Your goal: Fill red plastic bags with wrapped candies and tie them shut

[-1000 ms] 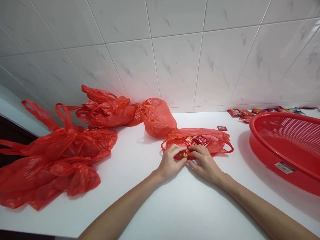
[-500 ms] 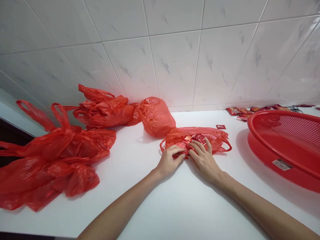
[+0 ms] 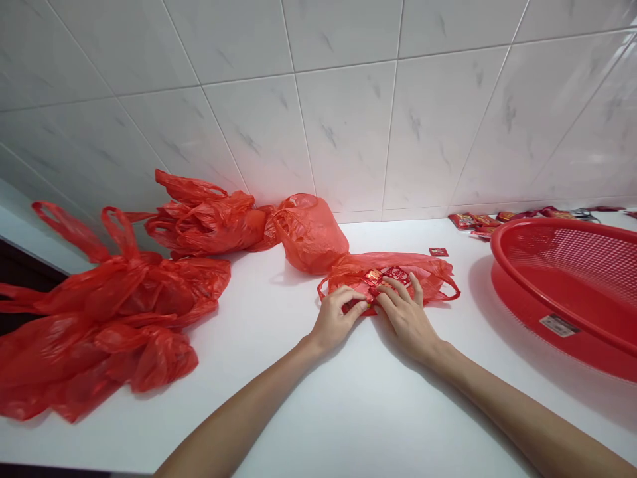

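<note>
A flat red plastic bag (image 3: 428, 272) lies on the white counter (image 3: 348, 411) with small red and gold packets (image 3: 385, 277) at its mouth. My left hand (image 3: 338, 322) pinches the near edge of the bag's opening, fingers curled. My right hand (image 3: 408, 315) rests beside it with fingers on the packets, pressing them against the bag. The two hands touch at the fingertips.
A red mesh basket (image 3: 562, 285) stands at the right. Tied red bags (image 3: 119, 299) are heaped at the left, another bag heap (image 3: 209, 219) and a knotted bag (image 3: 311, 232) against the tiled wall. Loose packets (image 3: 478, 222) lie behind the basket, a single packet (image 3: 438, 251) near the bag.
My right hand slid forward over the packets at the bag's mouth. My left hand stayed pinched on the bag's edge.
</note>
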Demonstrator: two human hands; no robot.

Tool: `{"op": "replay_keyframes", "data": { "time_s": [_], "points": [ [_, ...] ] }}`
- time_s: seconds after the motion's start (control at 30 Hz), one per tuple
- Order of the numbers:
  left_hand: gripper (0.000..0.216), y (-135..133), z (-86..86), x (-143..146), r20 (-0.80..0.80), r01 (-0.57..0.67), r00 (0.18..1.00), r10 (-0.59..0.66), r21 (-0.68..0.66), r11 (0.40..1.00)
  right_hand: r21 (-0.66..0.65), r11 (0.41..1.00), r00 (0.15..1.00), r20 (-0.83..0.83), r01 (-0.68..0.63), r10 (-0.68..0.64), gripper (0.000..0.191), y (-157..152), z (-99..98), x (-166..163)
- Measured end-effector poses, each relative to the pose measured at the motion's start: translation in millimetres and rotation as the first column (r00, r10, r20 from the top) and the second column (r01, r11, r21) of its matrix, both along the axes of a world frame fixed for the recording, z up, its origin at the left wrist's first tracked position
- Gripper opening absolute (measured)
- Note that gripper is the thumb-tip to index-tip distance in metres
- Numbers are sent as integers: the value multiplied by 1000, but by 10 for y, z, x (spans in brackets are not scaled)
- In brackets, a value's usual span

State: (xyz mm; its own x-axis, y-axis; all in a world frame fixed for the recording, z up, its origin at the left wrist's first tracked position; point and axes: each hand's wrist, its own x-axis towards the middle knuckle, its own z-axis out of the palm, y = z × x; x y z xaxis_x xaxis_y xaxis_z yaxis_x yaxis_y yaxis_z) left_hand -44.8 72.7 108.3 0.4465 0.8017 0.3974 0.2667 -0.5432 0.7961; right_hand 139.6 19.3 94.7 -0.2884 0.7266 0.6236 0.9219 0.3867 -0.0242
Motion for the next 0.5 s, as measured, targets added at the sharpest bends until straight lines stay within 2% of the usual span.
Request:
{"op": "replay_keyframes", "data": {
  "time_s": [0.1, 0.17, 0.23, 0.37, 0.5],
  "points": [
    [24, 31, -48, -9, 59, -133, 989, 136, -44, 990, 27, 998, 994, -99, 59, -56, 19, 14, 21, 7],
    [44, 58, -94, -22, 97, -161, 981, 169, -83, 983, 41, 994, 988, -119, 101, -96, 19, 28, 31, 22],
    [51, 79, -133, -36, 83, -159, 983, 165, -74, 984, 45, 990, 985, -117, 133, -127, 20, 45, 37, 48],
    [33, 92, -154, -62, -88, -201, 973, 215, 140, 969, 44, 979, 975, -114, 198, -192, 21, 91, 54, 164],
    [22, 100, -120, -93, -205, -255, 914, 351, 383, 888, 54, 959, 960, -37, 279, -277, 23, 153, 92, 397]
  ]
}}
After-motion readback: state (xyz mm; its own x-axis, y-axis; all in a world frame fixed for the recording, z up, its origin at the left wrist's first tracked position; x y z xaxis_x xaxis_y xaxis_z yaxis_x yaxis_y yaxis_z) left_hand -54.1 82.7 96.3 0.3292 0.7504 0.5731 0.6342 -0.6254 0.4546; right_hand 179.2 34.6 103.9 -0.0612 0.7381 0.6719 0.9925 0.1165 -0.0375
